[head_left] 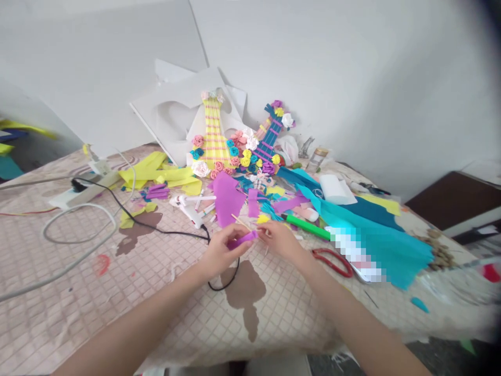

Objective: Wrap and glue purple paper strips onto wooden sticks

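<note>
My left hand is closed around a folded strip of purple crepe paper, thumb along its near edge. At the strip's right end, the fingertips of my right hand are pinched together on the paper. A thin wooden stick slants down toward the fingers from the upper left; which hand supports it, if either, is hard to see. Just beyond lies a larger purple crepe sheet. A white glue gun rests left of that sheet, its black cord running behind my left hand.
Two guitar shapes with paper roses, one yellow and one blue, lean at the back. Red-handled scissors, a green marker or cutter and turquoise crepe paper lie right. A power strip and cables occupy the left.
</note>
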Tool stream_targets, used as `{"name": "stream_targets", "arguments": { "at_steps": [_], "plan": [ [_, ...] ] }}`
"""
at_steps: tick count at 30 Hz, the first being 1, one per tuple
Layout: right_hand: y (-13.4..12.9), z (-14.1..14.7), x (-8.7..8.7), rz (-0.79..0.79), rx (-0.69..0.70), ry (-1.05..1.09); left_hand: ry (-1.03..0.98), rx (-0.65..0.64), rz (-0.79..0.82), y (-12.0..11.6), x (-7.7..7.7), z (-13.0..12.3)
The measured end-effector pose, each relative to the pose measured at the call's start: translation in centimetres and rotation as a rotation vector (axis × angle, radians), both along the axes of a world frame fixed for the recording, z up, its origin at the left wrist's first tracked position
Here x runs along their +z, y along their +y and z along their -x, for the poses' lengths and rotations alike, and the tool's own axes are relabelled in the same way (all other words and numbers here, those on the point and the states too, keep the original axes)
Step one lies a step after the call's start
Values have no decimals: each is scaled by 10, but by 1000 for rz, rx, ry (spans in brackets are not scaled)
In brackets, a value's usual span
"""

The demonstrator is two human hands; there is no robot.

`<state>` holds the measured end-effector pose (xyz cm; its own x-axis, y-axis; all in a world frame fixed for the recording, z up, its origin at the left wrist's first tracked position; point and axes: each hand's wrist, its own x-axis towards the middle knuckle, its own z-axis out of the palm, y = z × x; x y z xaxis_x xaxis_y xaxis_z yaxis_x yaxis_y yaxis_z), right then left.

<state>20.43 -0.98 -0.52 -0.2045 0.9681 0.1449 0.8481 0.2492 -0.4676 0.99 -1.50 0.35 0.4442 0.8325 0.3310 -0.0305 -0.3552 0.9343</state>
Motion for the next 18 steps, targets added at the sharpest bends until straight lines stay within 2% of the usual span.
{"name": "stream_targets", "arguments": {
  "at_steps": [3, 6, 12, 18],
  "plan": [
    [22, 21, -5, 69, -4, 24, -92, -36, 65, 0, 0, 0],
    [32, 25, -4, 96, -38, 114, -175, -36, 170, 2, 2, 1],
    [22, 12, 8, 190, -46, 526, -269, -34, 427, 8, 5, 2],
    [10, 14, 8, 309, -75, 872, -232, -19, 482, 7, -4, 0]
  ]
}}
